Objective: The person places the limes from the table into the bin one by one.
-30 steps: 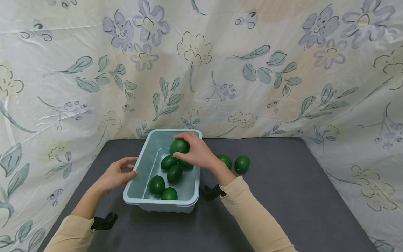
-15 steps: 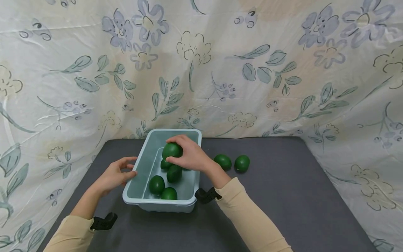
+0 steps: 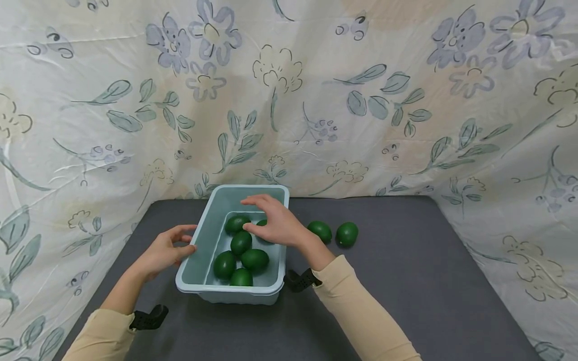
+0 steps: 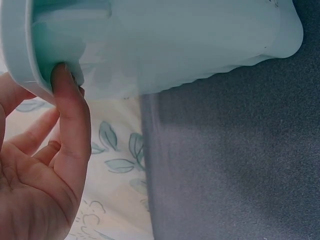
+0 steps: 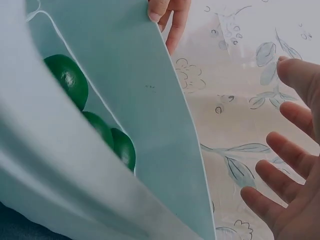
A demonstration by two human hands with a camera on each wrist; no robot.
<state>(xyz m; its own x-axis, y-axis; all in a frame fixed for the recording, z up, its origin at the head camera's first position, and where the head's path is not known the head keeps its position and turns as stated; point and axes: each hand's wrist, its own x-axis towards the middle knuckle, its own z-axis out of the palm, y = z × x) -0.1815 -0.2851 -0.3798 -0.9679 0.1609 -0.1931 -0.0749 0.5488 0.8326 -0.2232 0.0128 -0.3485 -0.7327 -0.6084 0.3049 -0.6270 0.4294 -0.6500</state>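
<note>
A pale blue-green plastic bin point(image 3: 228, 289) stands on the dark table in the head view. Inside lie several glossy dark green, egg-shaped fruits that look like avocados, one of them point(image 3: 255, 260) near the right wall. My left hand point(image 3: 164, 250) grips the bin's left rim; in the left wrist view its finger point(image 4: 72, 115) hooks under the rim. Over the bin's right side hovers my right hand point(image 3: 282, 223), fingers spread and holding nothing. It partly hides one fruit point(image 3: 261, 223). The right wrist view shows those spread fingers point(image 5: 290, 150) beyond the bin wall point(image 5: 165, 125).
Two more green fruits, one point(image 3: 319, 232) nearer the bin and another point(image 3: 346, 234) beside it, lie on the grey tabletop point(image 3: 406, 271) to the right. A floral cloth point(image 3: 316, 100) hangs behind the table and along its sides.
My right hand has moved left within the bin, let go of its green fruit and opened slightly back to the right. Fruits inside have shifted. My left hand stays on the rim.
</note>
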